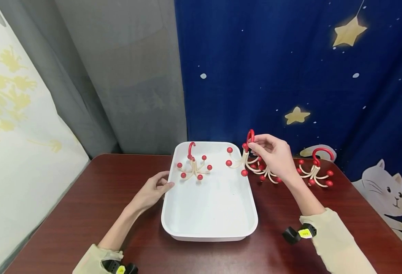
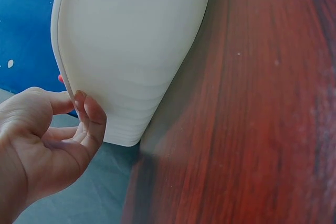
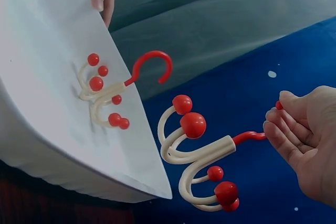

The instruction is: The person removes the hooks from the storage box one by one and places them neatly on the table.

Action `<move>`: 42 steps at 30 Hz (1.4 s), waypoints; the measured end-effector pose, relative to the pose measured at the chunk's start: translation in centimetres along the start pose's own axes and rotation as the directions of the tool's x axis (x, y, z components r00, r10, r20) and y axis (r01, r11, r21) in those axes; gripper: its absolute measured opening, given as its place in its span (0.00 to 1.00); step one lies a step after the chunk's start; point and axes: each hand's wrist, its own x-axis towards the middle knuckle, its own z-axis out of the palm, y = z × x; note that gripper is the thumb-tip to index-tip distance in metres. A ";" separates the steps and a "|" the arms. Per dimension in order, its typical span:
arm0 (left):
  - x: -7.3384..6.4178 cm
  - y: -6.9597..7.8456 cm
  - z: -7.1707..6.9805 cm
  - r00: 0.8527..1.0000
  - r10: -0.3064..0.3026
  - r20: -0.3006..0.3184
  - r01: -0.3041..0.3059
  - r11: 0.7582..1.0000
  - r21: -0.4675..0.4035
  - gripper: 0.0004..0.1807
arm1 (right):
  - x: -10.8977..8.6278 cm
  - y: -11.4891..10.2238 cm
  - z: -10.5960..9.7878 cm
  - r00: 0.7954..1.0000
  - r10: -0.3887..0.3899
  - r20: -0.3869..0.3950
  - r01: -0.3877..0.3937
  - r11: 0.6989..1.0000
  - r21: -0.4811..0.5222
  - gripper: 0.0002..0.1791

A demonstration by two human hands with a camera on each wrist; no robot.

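My left hand (image 1: 154,190) pinches the left rim of a white plastic tray (image 1: 211,213), thumb over the edge and fingers outside, as the left wrist view also shows. Inside the tray, toward its far left, stands a multi-arm hanger (image 1: 193,169) with cream arms, red ball tips and a red hook. My right hand (image 1: 272,154) holds a second such hanger (image 3: 202,153) by its red hook (image 1: 250,136). This hanger hangs over the tray's far right rim, its arms pointing down and outward. Part of the hook is hidden behind the fingers in the right wrist view.
Right of the tray, a third hanger (image 1: 268,173) is partly hidden by the right hand, and another hanger (image 1: 315,173) stands farther right. The dark red wooden table (image 1: 84,205) ends at a blue star-patterned curtain (image 1: 235,76) and a grey curtain (image 1: 125,76).
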 end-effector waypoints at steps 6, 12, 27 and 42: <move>0.1 -0.2 0.0 1.000 0.003 -0.005 -0.003 1.000 0.006 0.31 | -1.2 0.3 -1.7 0.998 -0.053 -0.030 0.053 0.999 -0.014 0.12; 0.0 -0.3 0.0 1.000 0.014 -0.006 -0.014 1.000 0.021 0.31 | -2.6 0.8 -3.1 0.997 -0.067 -0.046 0.064 0.996 -0.054 0.11; 0.1 -1.0 -0.2 1.000 0.031 0.006 -0.031 1.000 -0.003 0.32 | -6.2 1.8 -6.8 0.984 -0.102 -0.144 0.084 0.988 -0.127 0.11; 0.0 -0.5 0.0 1.000 0.006 -0.011 -0.006 1.000 0.006 0.32 | -9.1 3.8 -12.3 0.977 -0.009 -0.215 -0.043 0.971 -0.235 0.11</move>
